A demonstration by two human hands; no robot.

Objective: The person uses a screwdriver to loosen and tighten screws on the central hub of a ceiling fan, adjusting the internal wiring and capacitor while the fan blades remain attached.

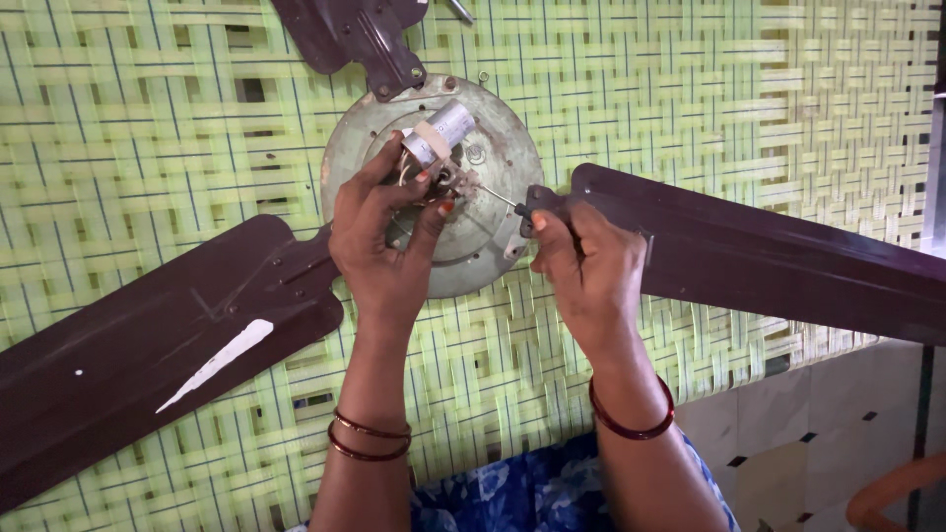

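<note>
Ceiling fan motor housing (483, 212) lies on a green woven mat (739, 99), brown blades (148, 345) attached. Left hand (379, 241) pinches the wires under a silver capacitor (440, 133) at the hub. Right hand (586, 266) is closed around a screwdriver (532, 204), tip at the hub.

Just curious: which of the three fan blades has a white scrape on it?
The lower-left blade, beside the left hand; the other two look unmarked brown.
</note>
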